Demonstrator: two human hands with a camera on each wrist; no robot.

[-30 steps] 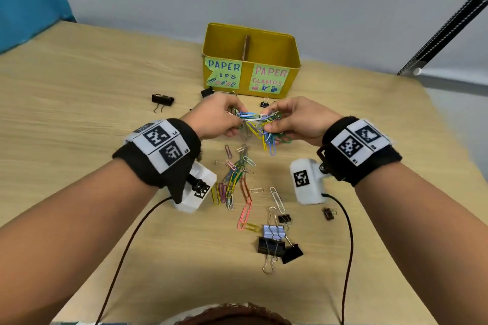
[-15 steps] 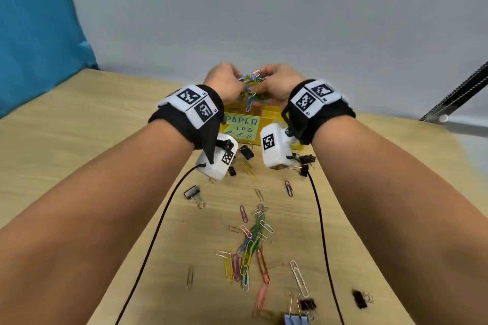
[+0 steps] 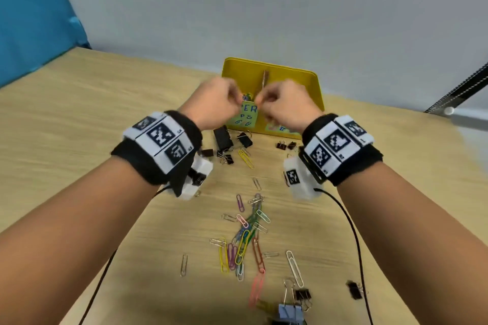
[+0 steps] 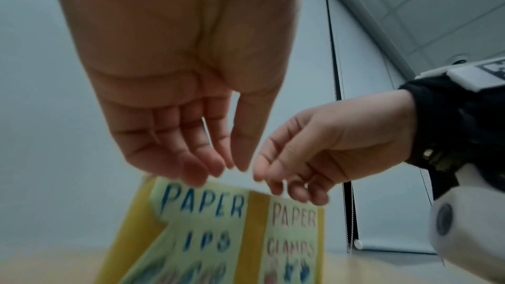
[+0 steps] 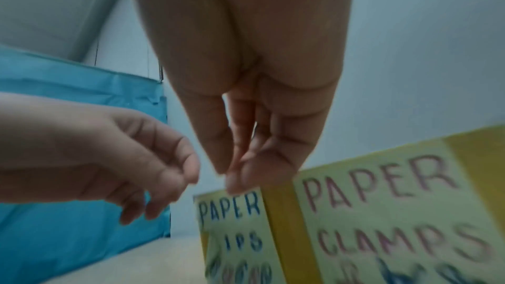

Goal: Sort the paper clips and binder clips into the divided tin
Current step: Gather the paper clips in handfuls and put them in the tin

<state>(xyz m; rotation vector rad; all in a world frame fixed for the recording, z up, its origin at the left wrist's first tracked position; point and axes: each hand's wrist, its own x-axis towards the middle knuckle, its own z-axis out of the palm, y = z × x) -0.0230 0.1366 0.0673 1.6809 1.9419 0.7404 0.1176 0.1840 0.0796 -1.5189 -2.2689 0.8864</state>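
Nearest the camera, at the table's [image 3: 79,119] front edge: light-blue binder clip [image 3: 290,312] with a small black one [image 3: 302,294] beside it, another black clip [image 3: 353,290] off to the right. Just beyond, loose scatter of coloured paper clips [image 3: 244,239] mid-table, a long silver one [image 3: 294,268] at its right edge, a lone grey one [image 3: 184,264] at its left.

Further out, between the wrists: cluster of black binder clips [image 3: 224,138] just in front of the tin, a yellow paper clip [image 3: 246,158] among them, two more small black clips [image 3: 286,145] to the right.

Above the tin's front wall: left hand [image 3: 215,105] and right hand [image 3: 284,105], close together, fingertips nearly meeting. Wrist views: left hand [image 4: 175,94] with fingers loosely extended and pointing down, nothing held; right hand [image 5: 246,85] likewise relaxed, fingers together, nothing between them. Both blurred, so small items cannot be ruled out.

Farthest: yellow divided tin [image 3: 314,87], centre divider [image 3: 264,81] upright. A few coloured paper clips [image 3: 247,96] visible inside the left compartment, glimpsed between the hands. Left label [image 4: 202,219] partly covered, "PAPER" legible; right label [image 5: 382,219] reads "PAPER CLAMPS". Contents of right compartment cannot be told.
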